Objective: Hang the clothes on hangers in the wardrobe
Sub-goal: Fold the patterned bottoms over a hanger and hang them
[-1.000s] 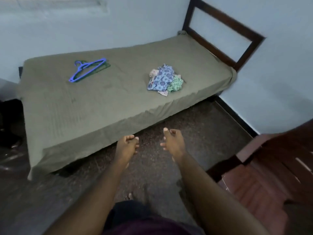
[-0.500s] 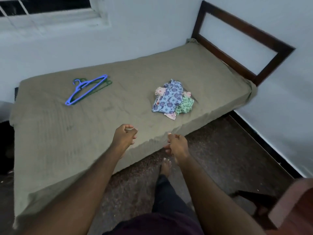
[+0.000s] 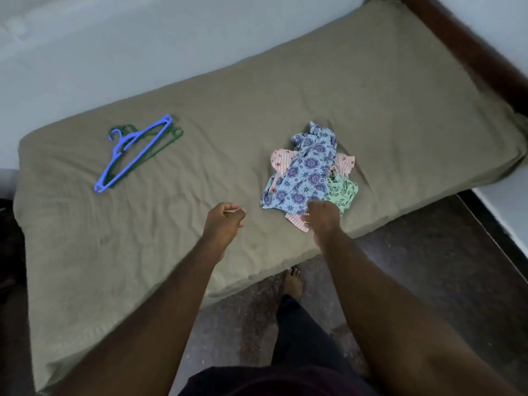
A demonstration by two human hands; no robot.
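Green-brown sheet covers the bed (image 3: 371, 110), and the bed stands against a pale wall (image 3: 143, 52).

The pile of clothes (image 3: 310, 172) lies on the bed, close to its front edge and a bit toward the right end. On top is a blue cloth with round flowers (image 3: 305, 172). A pink striped cloth (image 3: 281, 161) peeks out from under it at the sides and at the front. A green cloth with leaves (image 3: 341, 191) sticks out on the right side of the pile.

The right hand (image 3: 323, 217) is over the front of the pile, with its back up and its fingers bent down. The fingertips are right at the pink striped cloth. They hide their own tips, so it is not clear if they hold the cloth or just touch it.

The left hand (image 3: 224, 222) is just beside the pile, over the bare sheet. Its fingers are curled in to meet the thumb and it holds nothing.

The hangers lie flat on the bed near the left end, well apart from the clothes. A blue hanger (image 3: 134, 151) is on top and a green hanger (image 3: 168, 138) shows under it. Their hooks point to the back left corner.

A dark wooden frame (image 3: 468, 50) runs along the right end of the bed. Below the front edge is a dark speckled floor (image 3: 428, 267), and a bare foot (image 3: 293, 282) stands on it close to the bed.
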